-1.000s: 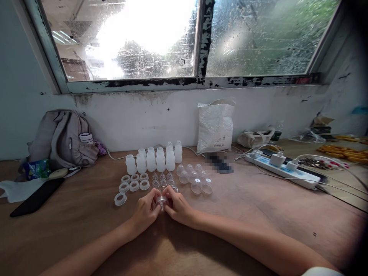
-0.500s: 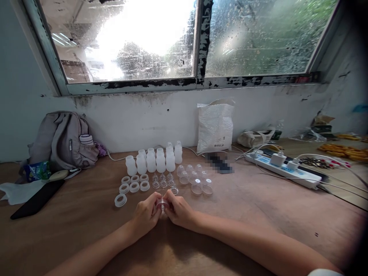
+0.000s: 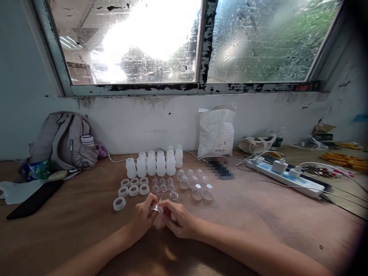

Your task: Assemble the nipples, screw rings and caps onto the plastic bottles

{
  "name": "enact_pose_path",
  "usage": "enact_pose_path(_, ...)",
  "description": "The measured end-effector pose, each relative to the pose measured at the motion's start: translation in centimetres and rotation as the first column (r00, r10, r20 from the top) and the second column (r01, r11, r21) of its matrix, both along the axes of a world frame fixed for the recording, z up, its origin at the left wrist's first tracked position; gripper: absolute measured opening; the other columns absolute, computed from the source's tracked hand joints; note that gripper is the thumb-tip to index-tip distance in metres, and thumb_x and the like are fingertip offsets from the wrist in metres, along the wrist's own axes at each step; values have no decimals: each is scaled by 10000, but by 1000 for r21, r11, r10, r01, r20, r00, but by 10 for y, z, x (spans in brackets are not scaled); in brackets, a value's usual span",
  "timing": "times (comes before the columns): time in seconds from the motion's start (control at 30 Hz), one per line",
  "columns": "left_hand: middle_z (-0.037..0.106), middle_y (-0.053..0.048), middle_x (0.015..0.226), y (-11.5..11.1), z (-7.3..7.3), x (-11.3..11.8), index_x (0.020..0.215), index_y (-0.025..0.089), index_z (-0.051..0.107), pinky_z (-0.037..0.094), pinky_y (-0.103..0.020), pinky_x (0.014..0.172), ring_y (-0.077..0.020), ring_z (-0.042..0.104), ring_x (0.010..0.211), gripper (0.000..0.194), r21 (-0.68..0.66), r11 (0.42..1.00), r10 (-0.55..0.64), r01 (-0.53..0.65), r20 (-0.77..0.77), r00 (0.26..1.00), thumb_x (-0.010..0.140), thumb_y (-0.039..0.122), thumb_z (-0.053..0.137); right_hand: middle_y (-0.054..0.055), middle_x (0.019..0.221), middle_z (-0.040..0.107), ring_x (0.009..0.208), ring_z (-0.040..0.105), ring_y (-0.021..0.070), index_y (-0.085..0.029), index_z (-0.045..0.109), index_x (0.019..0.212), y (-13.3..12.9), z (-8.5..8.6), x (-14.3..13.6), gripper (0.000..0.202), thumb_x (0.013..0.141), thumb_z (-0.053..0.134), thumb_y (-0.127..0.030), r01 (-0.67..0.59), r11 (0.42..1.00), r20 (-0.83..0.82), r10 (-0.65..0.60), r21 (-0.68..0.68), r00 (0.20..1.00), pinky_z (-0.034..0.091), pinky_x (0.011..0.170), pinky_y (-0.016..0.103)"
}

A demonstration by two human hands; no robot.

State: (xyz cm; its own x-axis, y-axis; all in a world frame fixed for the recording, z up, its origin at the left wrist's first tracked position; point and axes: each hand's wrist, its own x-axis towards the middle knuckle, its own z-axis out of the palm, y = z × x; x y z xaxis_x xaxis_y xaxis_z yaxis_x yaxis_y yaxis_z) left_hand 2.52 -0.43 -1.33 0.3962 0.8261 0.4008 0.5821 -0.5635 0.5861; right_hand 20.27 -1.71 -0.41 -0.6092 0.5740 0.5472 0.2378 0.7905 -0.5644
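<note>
My left hand (image 3: 143,214) is closed around a clear bottle collar ring (image 3: 156,209), low over the table. A thin clear tip, which looks like a bottle nipple (image 3: 160,199), sticks up from it. My right hand (image 3: 179,218) meets it from the right, its bent fingers at the nipple and the ring's edge; its exact grip is partly hidden. Just beyond my hands lie a loose nipple (image 3: 174,196) and several more nipples in rows. Left of these are several collar rings (image 3: 133,190), and to the right several clear dome caps (image 3: 197,192).
Frosted bottles (image 3: 151,164) stand in rows behind the small parts. A white bag (image 3: 217,132) leans against the wall. On the right lies a power strip (image 3: 287,178) with cables; on the left are a backpack (image 3: 64,140) and a black flat object (image 3: 34,199).
The ring has moved slightly left and tilted in my left hand. My right hand's fingers have shifted off its side and opened a little. The camera view has tipped slightly upward.
</note>
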Motion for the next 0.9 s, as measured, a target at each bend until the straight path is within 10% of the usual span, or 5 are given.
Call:
enact_pose_path(0.4,532,26,716,3,9,6,772,199,364,384,-198,541,-107,508,611,204,-190,970,-61,150,405,912,778,320,528,-39,562,432,470,392,78,-174,460,788,11,-1,-1,197,873,414,-346,155,929,-188,-228,-337,955,321,454,188)
enact_pose_path(0.9,575,-45,941,3,16,4,988,173,512,448,-260,747,-164,548,844,211,-252,907,-209,337,424,881,806,280,497,-42,516,441,456,391,74,-160,459,645,14,-3,-4,342,825,469,-451,280,895,-186,-358,-347,915,314,446,190)
